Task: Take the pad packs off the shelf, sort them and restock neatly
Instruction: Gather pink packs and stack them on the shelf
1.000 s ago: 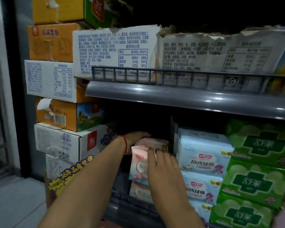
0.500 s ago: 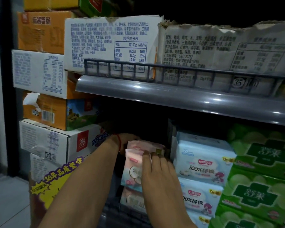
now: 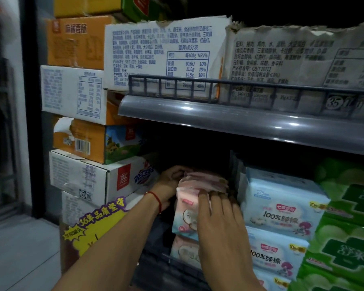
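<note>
- Head view: a pink pad pack (image 3: 187,208) is seen standing upright at the left end of the lower shelf (image 3: 170,267), on top of another pink pack (image 3: 184,252) of the same kind.
- The right hand (image 3: 220,219) is laid flat against the front of the upper pink pack, with the fingers straight and together and the fingertips reaching its top edge; nothing is gripped by it.
- The left hand (image 3: 169,185) is placed at the left side of the same pack, near its top, with the fingers curled round the upper left corner so that the pack is held between the two hands.
- A red string (image 3: 157,199) is worn round the left wrist.
- Just behind the top of the pack, the crumpled top of a further pink pack (image 3: 206,180) is seen; how far back it lies cannot be told.
- Just beside the pink packs, to the right, pale blue packs (image 3: 282,204) are stacked, and beyond them green packs (image 3: 345,238) fill the right end of the shelf.
- Printed cartons (image 3: 166,55) are kept behind a wire rail (image 3: 229,89) on the upper shelf, and more cartons (image 3: 86,181) are piled to the left of the shelving.
- Compared with half a second ago, the pack and both hands are found in almost the same place on the shelf; the left hand has been brought a little further over the top corner, and the view has been shifted slightly to the left.
</note>
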Available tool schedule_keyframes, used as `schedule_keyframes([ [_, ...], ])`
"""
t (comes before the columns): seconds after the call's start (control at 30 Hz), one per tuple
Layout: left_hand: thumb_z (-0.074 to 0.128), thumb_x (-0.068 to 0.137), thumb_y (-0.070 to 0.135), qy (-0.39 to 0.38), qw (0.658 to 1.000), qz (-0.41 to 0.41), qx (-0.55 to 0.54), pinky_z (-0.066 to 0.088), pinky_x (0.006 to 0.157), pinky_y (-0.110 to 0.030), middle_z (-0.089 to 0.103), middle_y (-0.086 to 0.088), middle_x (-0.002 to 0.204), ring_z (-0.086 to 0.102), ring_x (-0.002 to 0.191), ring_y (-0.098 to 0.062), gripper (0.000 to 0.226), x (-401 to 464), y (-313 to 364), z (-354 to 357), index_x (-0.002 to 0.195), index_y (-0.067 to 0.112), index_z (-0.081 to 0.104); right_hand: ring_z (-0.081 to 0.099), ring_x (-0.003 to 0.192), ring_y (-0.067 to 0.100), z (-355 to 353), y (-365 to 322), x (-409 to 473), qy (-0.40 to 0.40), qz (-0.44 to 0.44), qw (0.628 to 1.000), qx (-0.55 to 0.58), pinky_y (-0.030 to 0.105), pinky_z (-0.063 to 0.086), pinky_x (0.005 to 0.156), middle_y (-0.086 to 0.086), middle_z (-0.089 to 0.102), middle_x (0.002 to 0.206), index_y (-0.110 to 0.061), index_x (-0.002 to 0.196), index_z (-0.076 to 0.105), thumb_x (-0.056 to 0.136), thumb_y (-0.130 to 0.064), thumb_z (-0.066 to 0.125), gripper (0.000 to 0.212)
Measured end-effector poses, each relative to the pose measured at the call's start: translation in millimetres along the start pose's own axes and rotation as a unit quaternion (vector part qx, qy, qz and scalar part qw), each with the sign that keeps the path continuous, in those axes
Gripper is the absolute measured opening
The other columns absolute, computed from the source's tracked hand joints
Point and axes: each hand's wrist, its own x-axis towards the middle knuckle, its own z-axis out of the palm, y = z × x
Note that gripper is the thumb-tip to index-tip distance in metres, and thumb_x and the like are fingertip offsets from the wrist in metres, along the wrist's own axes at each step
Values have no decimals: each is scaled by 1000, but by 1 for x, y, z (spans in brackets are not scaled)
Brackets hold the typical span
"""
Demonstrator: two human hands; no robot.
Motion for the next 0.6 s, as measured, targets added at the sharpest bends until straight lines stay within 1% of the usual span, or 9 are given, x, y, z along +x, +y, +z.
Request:
schedule_keyframes([
  [0.1, 43, 101, -4, -12, 998, -44, -40, 52, 76, -27, 73, 2, 71, 65, 79, -18, 26, 0, -3, 5, 88, 8, 62, 63, 94, 42, 2, -12, 4, 13, 23, 999, -20, 53, 53, 81, 26, 64, 105, 4, 119, 67, 58, 6, 48, 64],
  [0.2, 29, 107, -2, -32, 996, -72, -39, 49, 55, -13, 66, 3, 56, 65, 54, -3, 37, 4, 9, 17, 81, 5, 54, 63, 101, 47, 16, -18, 20, 0, 51, 999, -15, 54, 54, 85, 32, 65, 108, 7, 120, 67, 52, -4, 80, 70],
  [0.27, 34, 107, 0, -33, 994, -89, -46, 48, 54, -12, 66, -1, 64, 65, 57, -5, 34, 12, 8, 18, 82, 8, 56, 64, 104, 48, 29, -20, 34, 2, 63, 998, -15, 56, 53, 92, 33, 66, 110, 8, 121, 67, 53, -10, 84, 72],
  [0.3, 39, 107, 3, -31, 992, -101, -62, 49, 56, -14, 67, -1, 67, 64, 62, -8, 31, 15, 5, 17, 83, 9, 57, 65, 106, 48, 34, -20, 40, 9, 70, 997, -23, 56, 52, 96, 33, 66, 111, 8, 122, 68, 60, -12, 78, 66],
  [0.37, 41, 107, 3, -30, 988, -120, -90, 48, 52, -15, 65, 2, 56, 61, 61, -15, 33, 18, 3, 18, 77, 7, 57, 65, 109, 48, 44, -19, 50, 34, 82, 996, -28, 56, 51, 100, 32, 67, 115, 8, 122, 68, 74, -13, 56, 53],
  [0.43, 40, 107, 8, -13, 982, -140, -124, 43, 43, -14, 60, -1, 47, 59, 50, -18, 40, 17, 1, 21, 71, 6, 57, 64, 114, 46, 55, -16, 53, 37, 80, 996, -10, 56, 42, 109, 31, 67, 121, 8, 123, 68, 77, -11, 39, 58],
  [0.5, 41, 106, 26, 4, 971, -169, -167, 43, 47, -19, 59, -6, 48, 58, 42, -16, 44, 9, 6, 27, 70, 8, 60, 59, 120, 45, 64, -15, 55, 62, 91, 994, 4, 56, 36, 111, 30, 65, 124, 8, 126, 66, 76, -9, 36, 61],
  [0.53, 42, 104, 35, -5, 966, -178, -190, 45, 54, -24, 61, -8, 53, 61, 45, -18, 47, 6, 6, 29, 71, 9, 63, 53, 122, 44, 68, -12, 56, 78, 92, 993, 6, 56, 39, 108, 30, 64, 125, 7, 127, 66, 75, -8, 39, 60],
  [0.6, 44, 100, 46, -17, 953, -188, -239, 46, 64, -30, 67, -12, 65, 65, 55, -23, 51, 3, 4, 29, 76, 9, 70, 43, 125, 43, 71, -10, 60, 79, 91, 992, 22, 55, 50, 101, 28, 63, 127, 5, 129, 64, 68, -8, 63, 62],
])
